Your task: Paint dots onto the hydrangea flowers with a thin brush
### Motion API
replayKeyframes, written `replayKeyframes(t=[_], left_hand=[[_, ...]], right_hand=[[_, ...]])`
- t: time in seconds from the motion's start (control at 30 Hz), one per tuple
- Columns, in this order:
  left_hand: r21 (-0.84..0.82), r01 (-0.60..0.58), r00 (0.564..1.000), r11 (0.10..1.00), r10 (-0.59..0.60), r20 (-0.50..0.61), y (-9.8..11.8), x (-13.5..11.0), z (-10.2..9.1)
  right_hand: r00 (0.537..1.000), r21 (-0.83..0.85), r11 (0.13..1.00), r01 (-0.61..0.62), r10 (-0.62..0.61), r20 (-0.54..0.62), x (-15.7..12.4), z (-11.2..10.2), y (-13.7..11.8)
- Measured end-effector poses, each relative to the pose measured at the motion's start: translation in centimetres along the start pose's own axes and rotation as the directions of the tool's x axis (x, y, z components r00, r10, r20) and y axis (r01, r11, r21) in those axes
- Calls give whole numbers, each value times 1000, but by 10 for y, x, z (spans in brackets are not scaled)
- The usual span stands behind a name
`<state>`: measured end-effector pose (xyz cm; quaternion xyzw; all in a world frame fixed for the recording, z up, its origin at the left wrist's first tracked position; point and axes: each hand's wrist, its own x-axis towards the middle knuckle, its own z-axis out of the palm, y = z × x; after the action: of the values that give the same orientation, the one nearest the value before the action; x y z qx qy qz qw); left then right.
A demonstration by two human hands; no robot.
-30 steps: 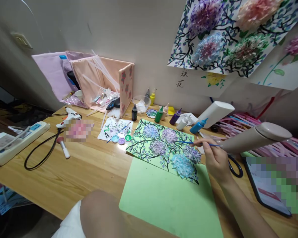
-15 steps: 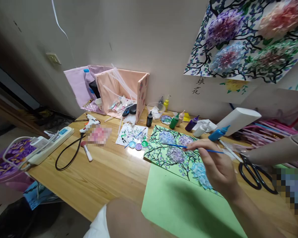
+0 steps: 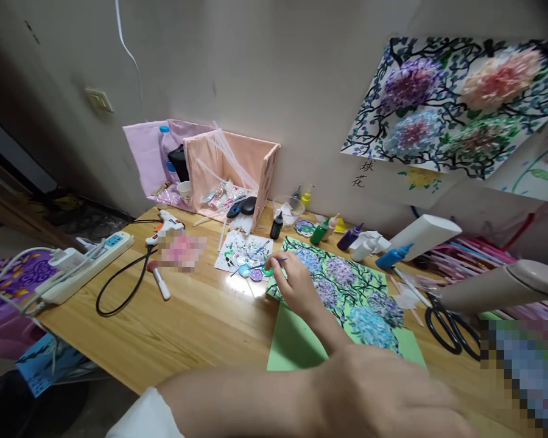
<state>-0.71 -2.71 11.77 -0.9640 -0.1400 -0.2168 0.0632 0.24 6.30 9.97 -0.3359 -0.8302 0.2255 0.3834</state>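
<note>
Right up close, the left hand [image 3: 388, 389] is looking big and blurry, at the end of an arm with a white sleeve [image 3: 146, 418]. I can't tell if its fingers are holding anything. Behind it, a plain green sheet [image 3: 296, 340] is lying on the wooden table [image 3: 201, 328]. A green flower painting [image 3: 357, 293] is resting partly on that sheet, with 5 puffy blue and purple flowers sitting among black branches. The right hand [image 3: 295, 281] is hanging over the painting's left corner. Its fingers are pinching a thin blue paintbrush [image 3: 259, 266], and the brush is pointing left, over a little paint palette [image 3: 245, 271]. I can't tell if the tip is touching the paint. The palette is showing blue, purple and green spots, and it is sitting on a paint-spotted white paper [image 3: 228, 249].

A bit farther back, a black paint bottle [image 3: 277, 227] is standing up. Green [image 3: 319, 233], purple [image 3: 349, 238], white [image 3: 364, 249] and blue paint bottles [image 3: 393, 257] are making a row behind the painting. Over on the left, a white glue gun [image 3: 170, 222] is lying near the peach box [image 3: 231, 161]. Farthest away, a picture with 4 big flowers [image 3: 450, 115] is hanging on the wall [image 3: 278, 79].
</note>
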Motion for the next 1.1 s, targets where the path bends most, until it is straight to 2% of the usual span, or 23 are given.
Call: replayKeyframes(t=[0.1,0.2,0.3,0.43,0.5,0.6,0.7,0.77,0.83,0.9,1.0,1.1], left_hand=[[-104,-17,986,994,-1,-165,-16,-19,29],[-92,-23,966,995,-1,-257,-20,-39,61],[-72,-33,947,997,9,-322,-17,-51,79],[-69,-32,965,997,13,-263,-14,-59,87],[-76,-38,977,996,21,-214,-14,-63,89],[-83,-29,984,996,14,-177,-13,-68,92],[-88,3,991,996,-15,-131,-13,-70,95],[-95,23,994,995,-33,-100,-14,-70,97],[-102,47,996,994,-54,-70,-14,-69,97],[-109,79,996,991,-84,-43,-14,-67,97],[-115,127,992,985,-129,-6,-9,-58,95],[-121,170,985,978,-167,35,-2,-42,99]], right_hand=[[1000,22,1000,-9,9,26,1,8,6],[998,3,1000,5,-5,67,3,16,12],[995,-25,998,58,-56,80,3,23,16],[990,-32,991,129,-127,55,5,26,15],[983,-19,984,177,-175,60,3,20,10],[978,46,978,203,-200,-63,-9,-10,4],[962,109,989,100,-68,-265,-34,-62,13],[916,131,991,4,49,-397,-56,-100,30],[832,168,979,-117,189,-521,-78,-134,54],[761,240,950,-199,304,-573,-99,-159,80],[714,402,874,-272,464,-525,-123,-174,113],[668,467,832,-301,533,-519,-139,-166,130]])
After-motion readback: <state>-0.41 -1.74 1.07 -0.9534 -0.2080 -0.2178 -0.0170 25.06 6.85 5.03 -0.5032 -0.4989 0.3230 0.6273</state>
